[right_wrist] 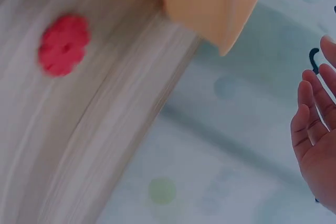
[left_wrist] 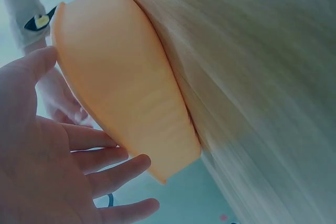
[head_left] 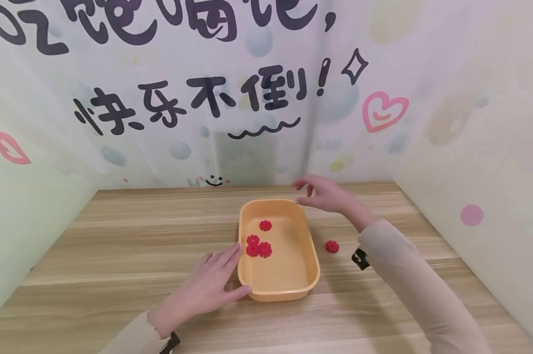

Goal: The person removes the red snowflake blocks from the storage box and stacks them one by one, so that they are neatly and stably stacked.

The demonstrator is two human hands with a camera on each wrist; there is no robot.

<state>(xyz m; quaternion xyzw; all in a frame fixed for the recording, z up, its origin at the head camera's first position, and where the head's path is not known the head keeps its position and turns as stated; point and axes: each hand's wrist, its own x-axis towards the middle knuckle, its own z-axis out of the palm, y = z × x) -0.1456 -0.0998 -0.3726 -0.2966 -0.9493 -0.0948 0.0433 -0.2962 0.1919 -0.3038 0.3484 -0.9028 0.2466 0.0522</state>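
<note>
An orange-yellow plastic tray [head_left: 288, 275] stands on the wooden table with several red flower-shaped pieces [head_left: 265, 225] inside, toward its left side. My left hand [head_left: 204, 285] touches the tray's left rim, fingers extended and thumb at the near corner. The left wrist view shows the fingers spread along the tray wall [left_wrist: 115, 66]. Above the far right corner of the tray is my right hand [head_left: 321, 194], fingers loosely bent with nothing between them. One more red flower-shaped piece [head_left: 332, 246] lies on the table right of the tray, seen also in the right wrist view.
The wooden table [head_left: 138, 236] is bounded by a printed curtain [head_left: 266, 147] at the back and pale walls at both sides. A dark strap [head_left: 360, 258] shows at the right sleeve.
</note>
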